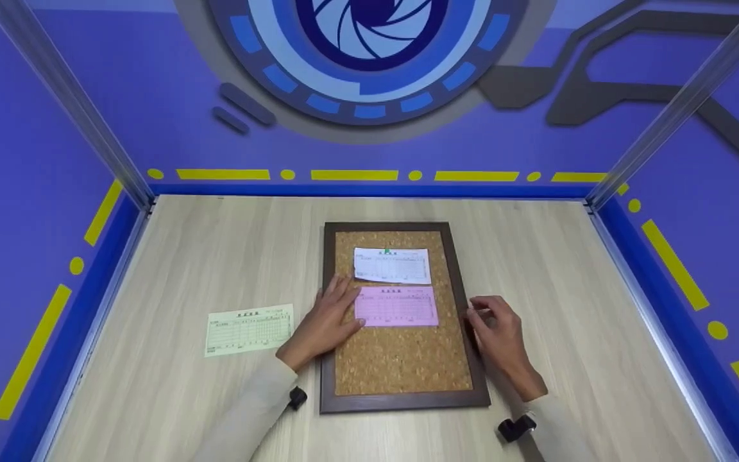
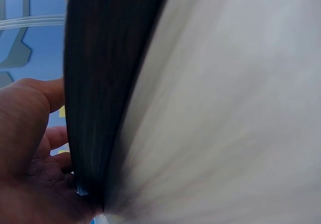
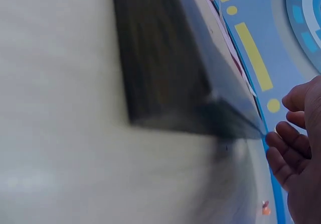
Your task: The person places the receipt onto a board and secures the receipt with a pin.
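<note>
A cork board with a dark wooden frame lies on the table. On it are a white printed slip, with a green pushpin at its top, and a pink printed slip just below. My left hand rests across the board's left edge, fingers extended and spread, fingertips and thumb at the pink slip's left side. Beside the right edge of the frame is my right hand, its fingers loosely bent and nothing visible between them in the right wrist view. The dark frame side fills much of the left wrist view.
A pale green printed slip lies on the wooden table, left of the board. Blue panels stand behind and at both sides. A small orange-red object shows low in the right wrist view.
</note>
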The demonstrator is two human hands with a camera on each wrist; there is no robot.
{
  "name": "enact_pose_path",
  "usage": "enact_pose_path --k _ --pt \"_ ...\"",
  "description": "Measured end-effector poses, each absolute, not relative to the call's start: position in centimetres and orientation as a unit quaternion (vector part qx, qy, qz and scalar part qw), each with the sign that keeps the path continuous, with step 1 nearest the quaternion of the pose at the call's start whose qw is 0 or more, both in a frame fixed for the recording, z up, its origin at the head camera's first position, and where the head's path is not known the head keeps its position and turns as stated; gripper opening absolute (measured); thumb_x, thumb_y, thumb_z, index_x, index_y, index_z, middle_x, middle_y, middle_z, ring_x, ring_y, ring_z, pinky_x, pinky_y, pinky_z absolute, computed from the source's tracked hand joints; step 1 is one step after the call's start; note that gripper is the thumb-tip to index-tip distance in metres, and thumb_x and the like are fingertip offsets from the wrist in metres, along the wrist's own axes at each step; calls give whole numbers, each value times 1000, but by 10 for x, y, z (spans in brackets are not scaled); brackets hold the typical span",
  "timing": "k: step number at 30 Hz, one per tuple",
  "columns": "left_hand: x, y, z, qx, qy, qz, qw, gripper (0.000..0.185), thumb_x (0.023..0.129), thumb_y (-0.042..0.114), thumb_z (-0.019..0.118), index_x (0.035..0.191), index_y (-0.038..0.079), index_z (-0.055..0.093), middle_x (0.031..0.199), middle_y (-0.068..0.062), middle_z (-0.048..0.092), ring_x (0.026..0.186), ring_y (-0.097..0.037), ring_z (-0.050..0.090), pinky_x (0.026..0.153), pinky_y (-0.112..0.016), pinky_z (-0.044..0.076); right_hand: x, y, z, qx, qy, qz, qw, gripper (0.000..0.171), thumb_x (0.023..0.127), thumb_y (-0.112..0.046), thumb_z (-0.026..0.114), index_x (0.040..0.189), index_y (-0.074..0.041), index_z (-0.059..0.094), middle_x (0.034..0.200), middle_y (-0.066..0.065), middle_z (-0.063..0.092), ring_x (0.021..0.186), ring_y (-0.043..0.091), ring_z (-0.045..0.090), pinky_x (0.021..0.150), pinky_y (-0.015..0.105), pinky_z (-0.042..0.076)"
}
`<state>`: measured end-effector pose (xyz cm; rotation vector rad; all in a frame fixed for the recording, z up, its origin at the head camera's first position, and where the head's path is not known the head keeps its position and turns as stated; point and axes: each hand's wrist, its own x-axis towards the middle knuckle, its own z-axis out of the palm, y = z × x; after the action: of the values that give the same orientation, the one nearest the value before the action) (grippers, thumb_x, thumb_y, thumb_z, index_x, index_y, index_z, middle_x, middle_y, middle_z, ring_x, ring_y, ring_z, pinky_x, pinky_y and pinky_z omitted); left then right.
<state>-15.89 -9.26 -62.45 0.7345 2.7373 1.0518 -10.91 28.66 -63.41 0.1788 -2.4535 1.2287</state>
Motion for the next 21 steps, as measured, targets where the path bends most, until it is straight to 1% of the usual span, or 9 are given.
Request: enact_pose_path --k 4,5,9,11,15,21 --pt "-159 -93 -624 244 904 347 59 71 104 30 75 164 2 49 179 -21 28 168 -44 14 129 -73 19 -111 297 -639 71 -877 415 232 22 93 9 82 113 6 76 112 15 75 104 33 72 90 14 49" --pt "-159 -93 -624 243 904 347 60 71 104 29 75 164 2 49 179 -21 28 168 -44 14 129 -72 19 -112 300 -641 70 -878 408 241 22 92 9 82 113 6 76 112 16 74 107 35 70 93 16 48" --pt "-159 -92 -624 238 906 344 66 71 104 30 74 165 3 48 179 -21 27 169 -43 14 130 -72 17 -114 310 -643 57 -878 395 262 22 89 10 84 109 6 77 112 19 73 110 38 65 98 25 45" --pt "-160 -92 -624 237 907 342 67 71 105 31 73 165 4 48 180 -21 27 169 -43 13 130 -72 17 -116 315 -644 44 -879 395 263 21 89 10 83 108 7 77 112 21 72 111 39 63 99 31 42" --pt "-161 -93 -625 240 907 340 62 71 105 31 73 165 3 48 179 -21 28 169 -43 14 130 -71 17 -118 325 -644 19 -882 392 261 19 90 10 82 108 9 76 113 23 70 112 41 60 98 41 41" --pt "-160 -94 -627 247 905 341 65 70 106 32 72 165 3 48 179 -22 28 169 -43 12 131 -72 15 -115 335 -646 -5 -891 385 241 21 92 8 83 112 10 76 122 27 69 121 46 56 103 53 40"
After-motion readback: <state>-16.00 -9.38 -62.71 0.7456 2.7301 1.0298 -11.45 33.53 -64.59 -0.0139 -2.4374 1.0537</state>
